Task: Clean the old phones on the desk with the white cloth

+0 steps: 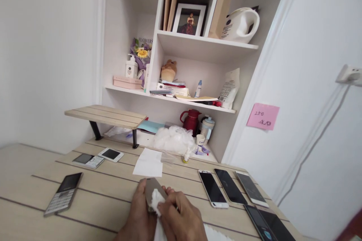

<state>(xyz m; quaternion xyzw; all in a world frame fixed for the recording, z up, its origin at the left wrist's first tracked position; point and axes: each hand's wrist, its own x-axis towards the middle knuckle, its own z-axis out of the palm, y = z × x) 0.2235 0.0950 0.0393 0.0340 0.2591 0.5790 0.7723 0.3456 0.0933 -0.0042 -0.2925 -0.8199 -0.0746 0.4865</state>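
Clamped between the left hand and the right hand, a phone was held tilted just above the table, with a white cloth pressed against it by the right fingers. Just right of the hands lay a row of three phones, and two dark phones lay nearer the corner. To the left lay a keypad phone and a white phone. Ahead were a paper sheet and a plastic bag. Behind them stood a wooden riser and white shelves holding a red flask and a framed photo. A pink note was stuck to the wall.
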